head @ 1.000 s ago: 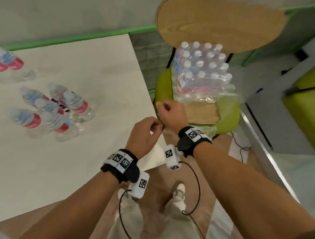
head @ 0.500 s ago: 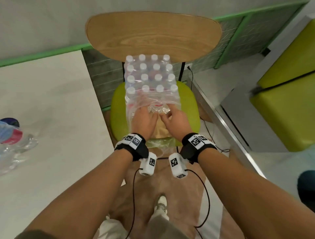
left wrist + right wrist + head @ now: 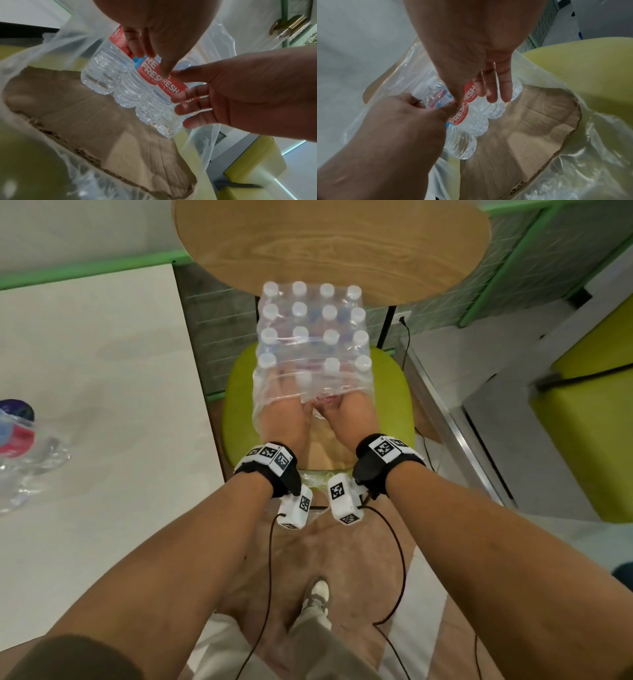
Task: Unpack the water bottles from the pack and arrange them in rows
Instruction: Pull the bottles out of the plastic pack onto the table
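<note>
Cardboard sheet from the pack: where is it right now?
Head view, centre: the cardboard sheet lies on the green chair seat inside the opened plastic wrap, under the bottles, its bare end nearest the person.

Wrapped bottle pack (image 3: 313, 337) on green chair seat (image 3: 239, 405)

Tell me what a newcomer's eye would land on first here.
The shrink-wrapped pack of water bottles stands on the green chair seat, white caps in tidy rows. The left hand and right hand reach into its opened near end, each gripping a bottle. Unpacked bottles sit on the white table, far left.
</note>
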Motion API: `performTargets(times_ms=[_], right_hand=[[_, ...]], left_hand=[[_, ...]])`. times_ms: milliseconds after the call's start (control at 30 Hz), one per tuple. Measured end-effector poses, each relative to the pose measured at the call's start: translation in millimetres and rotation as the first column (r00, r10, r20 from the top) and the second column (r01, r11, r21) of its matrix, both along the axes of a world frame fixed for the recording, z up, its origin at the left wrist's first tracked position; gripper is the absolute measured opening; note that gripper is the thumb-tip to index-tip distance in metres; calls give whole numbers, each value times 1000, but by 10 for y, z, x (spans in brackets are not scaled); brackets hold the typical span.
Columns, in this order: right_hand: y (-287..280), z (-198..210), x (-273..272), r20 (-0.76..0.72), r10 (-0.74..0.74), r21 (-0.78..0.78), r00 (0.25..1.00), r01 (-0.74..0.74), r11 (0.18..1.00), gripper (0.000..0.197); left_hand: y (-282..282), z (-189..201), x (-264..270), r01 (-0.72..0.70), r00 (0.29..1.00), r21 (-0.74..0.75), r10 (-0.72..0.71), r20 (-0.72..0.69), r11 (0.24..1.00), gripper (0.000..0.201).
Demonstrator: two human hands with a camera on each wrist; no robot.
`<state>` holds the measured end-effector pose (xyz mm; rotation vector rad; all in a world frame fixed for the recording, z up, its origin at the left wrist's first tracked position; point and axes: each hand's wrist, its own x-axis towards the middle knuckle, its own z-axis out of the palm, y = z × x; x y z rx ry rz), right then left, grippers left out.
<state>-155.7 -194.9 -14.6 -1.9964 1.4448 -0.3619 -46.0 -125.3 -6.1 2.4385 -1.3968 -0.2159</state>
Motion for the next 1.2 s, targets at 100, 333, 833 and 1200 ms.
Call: performTargets(times_ms=[100,333,833,1200], right_hand=[[-6,-9,7,-58,-25,-47,998,22,999,33],[156,-19,-75,-55,-197,0,979,197,980,34],[757,110,-41,23,116,-197,993,-109,974,26],[1838,362,1152,269,320,-137,909,-293,946,40]], left_hand=[[82,11,-28,18,998,41,-15,-66,999,46],[477,-176,-153,96,975,-61,-106,-196,993,16],[1390,224,316,-65,848,-371,-144,-510,926,51],[2347,175,1661,-383,877,-416,184,-443,825,55]])
